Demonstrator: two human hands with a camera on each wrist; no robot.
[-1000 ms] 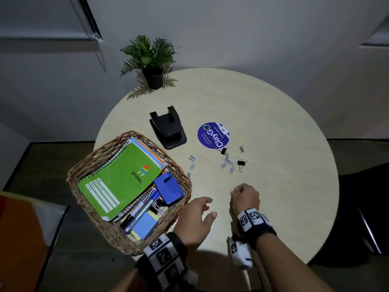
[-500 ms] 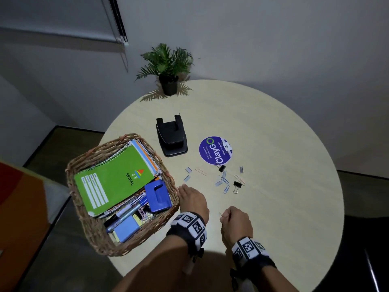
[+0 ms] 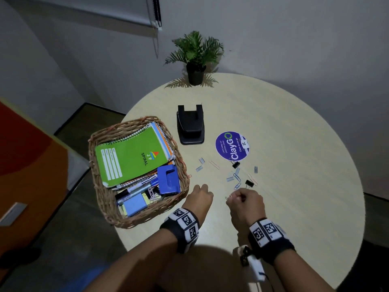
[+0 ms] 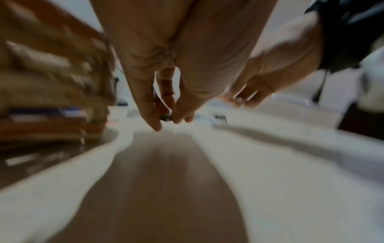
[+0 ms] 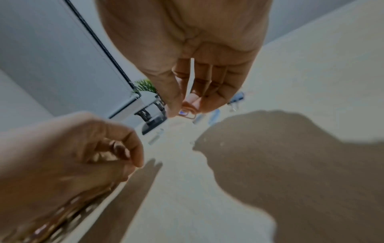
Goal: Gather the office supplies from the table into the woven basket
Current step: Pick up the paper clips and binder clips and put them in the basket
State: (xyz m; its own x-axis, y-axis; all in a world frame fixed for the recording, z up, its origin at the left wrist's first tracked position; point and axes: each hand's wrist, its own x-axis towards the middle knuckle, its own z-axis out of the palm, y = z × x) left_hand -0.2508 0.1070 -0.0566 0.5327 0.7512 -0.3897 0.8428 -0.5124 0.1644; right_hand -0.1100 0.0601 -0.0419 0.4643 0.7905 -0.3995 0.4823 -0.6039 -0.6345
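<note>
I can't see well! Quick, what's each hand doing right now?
Left hand: fingers curled, pinching something small and dark; too blurred to name.
Right hand: pinching a paper clip by its fingertips.

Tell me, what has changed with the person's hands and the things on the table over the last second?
The left hand, spread open a second ago, has curled and now pinches something small and dark I cannot identify. The right hand now shows a thin paper clip pinched at its fingertips. The woven basket, the black hole punch and the scattered clips seem to lie as before.
</note>
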